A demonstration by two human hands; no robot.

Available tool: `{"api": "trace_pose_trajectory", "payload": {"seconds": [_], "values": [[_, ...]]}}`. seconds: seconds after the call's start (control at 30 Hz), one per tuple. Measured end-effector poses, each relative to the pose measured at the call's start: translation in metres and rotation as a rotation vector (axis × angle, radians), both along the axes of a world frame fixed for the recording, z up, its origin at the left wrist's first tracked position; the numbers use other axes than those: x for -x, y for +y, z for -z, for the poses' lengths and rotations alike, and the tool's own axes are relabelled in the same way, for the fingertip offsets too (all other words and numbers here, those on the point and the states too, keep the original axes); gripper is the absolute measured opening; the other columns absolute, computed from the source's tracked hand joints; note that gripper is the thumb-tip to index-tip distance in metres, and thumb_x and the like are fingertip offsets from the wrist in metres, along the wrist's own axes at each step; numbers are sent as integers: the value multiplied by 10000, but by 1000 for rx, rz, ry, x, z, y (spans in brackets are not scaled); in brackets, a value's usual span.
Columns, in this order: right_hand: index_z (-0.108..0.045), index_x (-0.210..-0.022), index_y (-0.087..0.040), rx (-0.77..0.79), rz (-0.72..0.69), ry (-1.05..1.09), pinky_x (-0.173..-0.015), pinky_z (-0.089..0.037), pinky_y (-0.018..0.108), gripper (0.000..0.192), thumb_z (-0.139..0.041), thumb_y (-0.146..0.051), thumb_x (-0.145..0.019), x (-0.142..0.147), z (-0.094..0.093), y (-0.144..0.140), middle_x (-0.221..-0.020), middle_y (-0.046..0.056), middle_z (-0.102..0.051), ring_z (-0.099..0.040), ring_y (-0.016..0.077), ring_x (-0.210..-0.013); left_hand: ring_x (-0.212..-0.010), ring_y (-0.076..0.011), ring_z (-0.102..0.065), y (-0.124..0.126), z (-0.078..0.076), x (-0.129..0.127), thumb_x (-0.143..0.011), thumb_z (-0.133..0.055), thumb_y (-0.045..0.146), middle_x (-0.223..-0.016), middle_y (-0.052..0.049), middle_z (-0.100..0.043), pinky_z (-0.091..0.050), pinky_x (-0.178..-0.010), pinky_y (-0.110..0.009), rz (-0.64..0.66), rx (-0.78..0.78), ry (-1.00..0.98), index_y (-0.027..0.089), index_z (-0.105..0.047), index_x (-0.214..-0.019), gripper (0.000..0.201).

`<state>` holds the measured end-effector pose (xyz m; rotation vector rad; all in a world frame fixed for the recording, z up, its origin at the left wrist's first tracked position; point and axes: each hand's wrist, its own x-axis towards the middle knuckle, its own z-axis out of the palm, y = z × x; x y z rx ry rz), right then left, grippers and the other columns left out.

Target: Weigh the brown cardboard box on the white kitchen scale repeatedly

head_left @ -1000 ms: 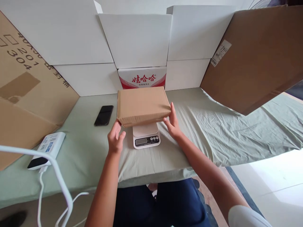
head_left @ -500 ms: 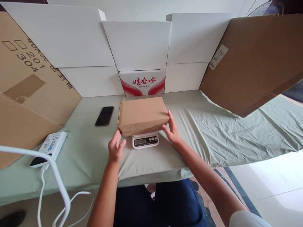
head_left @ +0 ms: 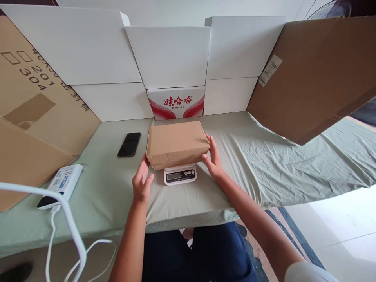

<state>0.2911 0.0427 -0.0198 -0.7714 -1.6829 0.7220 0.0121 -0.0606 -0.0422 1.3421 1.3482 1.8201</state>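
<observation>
On the cloth-covered tabletop [head_left: 102, 176], a white device [head_left: 70, 176] lies left of a black phone [head_left: 129, 145]. The left hand [head_left: 141, 183], grip spread, has fingers at the brown carton [head_left: 178, 141], which covers most of a white scale [head_left: 180, 175] (its front shows). The right hand [head_left: 214, 161] straddles the carton's right corner; whether that grip pinches, one cannot tell.

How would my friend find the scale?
Start with the big pale-green cloth, then look between the left hand and right hand. There, a brown box covers the back of the white scale. Unlike the box and the black phone, it shows a small screen beside three round buttons.
</observation>
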Motion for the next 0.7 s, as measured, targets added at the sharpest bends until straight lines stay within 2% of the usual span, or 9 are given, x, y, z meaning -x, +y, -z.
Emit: {"api": "trace_pose_trajectory", "payload": {"seconds": [0.17,0.37,0.57,0.7], "values": [[-147,-1609,-415,-26,97,59,-1108,-480,539,731,-461,-608,-977,-4,-3,5,-1693,53,-269,-465,323,-1442,-1513,-339,-335,0,-5,1,-861,-660,438,-1630,-93,-399,-309,-1236,-465,-11,-75,-6,262,-447,-1548,741],[-278,-1586,-382,0,20,31,-1114,-478,519,679,-476,-608,-977,-4,-1,5,-1662,61,-353,-463,325,-1452,-1494,-344,-369,-2,-1,0,-859,-669,427,-1595,-117,-448,-296,-1238,-490,17,-26,-33,236,-475,-1531,725],[-277,-1592,-373,26,-19,38,-1144,-461,503,705,-489,-624,-969,-3,-1,4,-1648,63,-382,-419,314,-1492,-1478,-350,-396,-2,1,0,-849,-673,449,-1551,-139,-505,-315,-1225,-510,22,39,-29,210,-490,-1521,736],[-337,-1575,-355,34,-25,29,-1161,-452,493,679,-505,-610,-969,-2,-3,2,-1625,64,-417,-431,309,-1483,-1465,-363,-417,0,0,-1,-821,-701,465,-1527,-154,-530,-336,-1213,-515,34,63,-32,192,-517,-1501,756]]}}
